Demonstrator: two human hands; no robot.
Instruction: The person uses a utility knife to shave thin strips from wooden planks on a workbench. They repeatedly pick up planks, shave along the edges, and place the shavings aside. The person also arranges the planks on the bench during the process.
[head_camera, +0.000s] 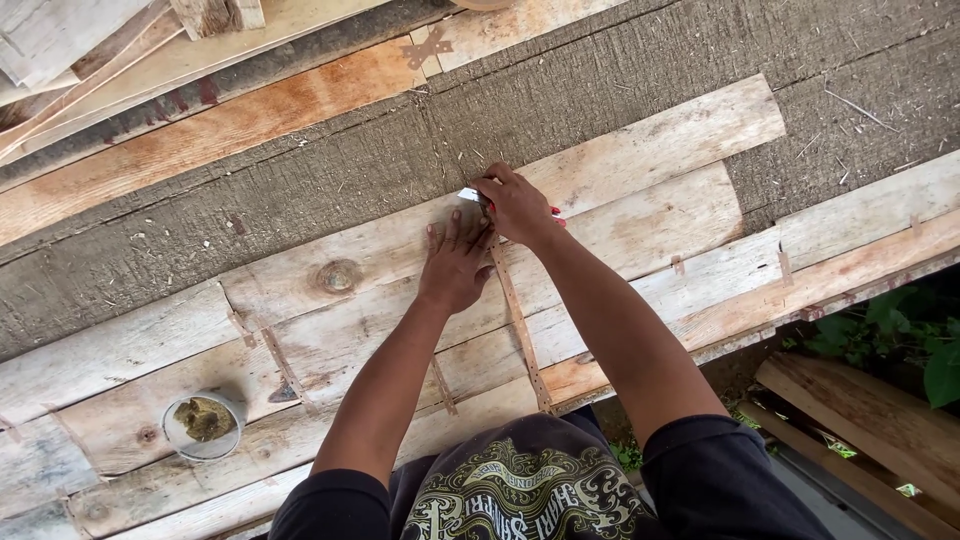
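My left hand lies flat, fingers spread, on a pale weathered plank. Right beside it, my right hand is closed around a small tool with a white tip and a red part showing behind the wrist. The tool's tip touches the plank's far edge. A thin rusty metal strip runs from under my hands toward me across the planks.
A small round tin with brownish contents stands on the planks at the near left. More boards are stacked at the far left. A rough grey surface lies beyond the planks. Green plants and boards are at the lower right.
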